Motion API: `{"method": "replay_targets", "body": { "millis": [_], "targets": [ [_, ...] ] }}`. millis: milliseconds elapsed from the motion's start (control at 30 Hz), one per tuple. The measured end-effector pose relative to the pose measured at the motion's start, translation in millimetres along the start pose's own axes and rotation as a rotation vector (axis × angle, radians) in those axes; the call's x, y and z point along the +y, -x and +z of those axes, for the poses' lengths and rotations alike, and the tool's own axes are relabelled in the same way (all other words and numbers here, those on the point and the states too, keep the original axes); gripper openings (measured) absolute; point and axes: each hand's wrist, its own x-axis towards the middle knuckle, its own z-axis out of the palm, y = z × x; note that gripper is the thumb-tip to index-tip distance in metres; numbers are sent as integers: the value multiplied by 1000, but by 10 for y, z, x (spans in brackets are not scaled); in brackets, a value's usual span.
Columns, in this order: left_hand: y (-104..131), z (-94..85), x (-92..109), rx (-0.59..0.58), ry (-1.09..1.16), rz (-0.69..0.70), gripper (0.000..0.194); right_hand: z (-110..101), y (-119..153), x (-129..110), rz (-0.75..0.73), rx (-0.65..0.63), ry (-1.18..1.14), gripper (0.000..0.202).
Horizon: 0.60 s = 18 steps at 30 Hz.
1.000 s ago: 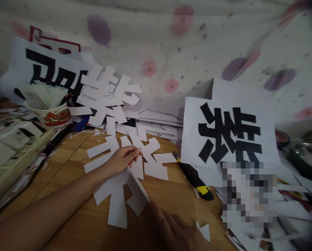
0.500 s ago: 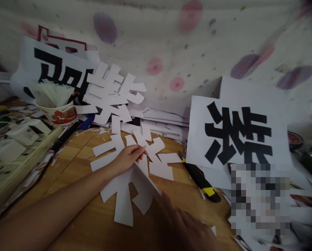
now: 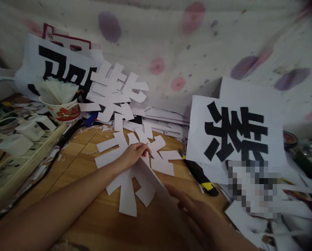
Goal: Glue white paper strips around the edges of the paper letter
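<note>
My left hand (image 3: 135,153) pinches the far end of a white paper strip (image 3: 159,186), thumb against fingers. The strip slants down toward me, on edge. My right hand (image 3: 197,216) is at its nearer part, fingers bent along its right side; the thumb is hidden and the area is dark. Beneath the strip and my left hand, a white cut-out character (image 3: 128,198) lies flat on the wooden table (image 3: 93,223). A black-and-yellow utility knife (image 3: 200,177) rests to the right, apart from both hands.
Another white cut-out character (image 3: 111,92) leans at the back beside a paper bowl (image 3: 67,113) of thin pale strips. A power strip (image 3: 6,174) with plugs runs along the left. A sheet with a black character (image 3: 197,115) stands at right, above loose papers. Stacked paper (image 3: 166,118) lies behind.
My right hand has risen a little and turned, showing more of the strip beside it. The left hand keeps its pinch. The whole view has shifted slightly.
</note>
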Motion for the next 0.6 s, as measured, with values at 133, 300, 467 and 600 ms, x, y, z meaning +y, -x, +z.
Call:
{"method": "replay_targets", "body": {
  "millis": [133, 300, 467, 600],
  "targets": [
    [13, 7, 1, 40, -18, 7, 40, 5, 14, 113, -156, 69, 215, 70],
    [14, 13, -17, 72, -22, 18, 39, 57, -75, 22, -283, 22, 485, 72],
    [-6, 23, -32, 85, -1, 29, 38, -89, -155, 40, -246, 50, 545, 49],
    [-8, 42, -38, 118, 36, 10, 38, -153, -139, 97, -215, 22, 453, 49]
  ]
}}
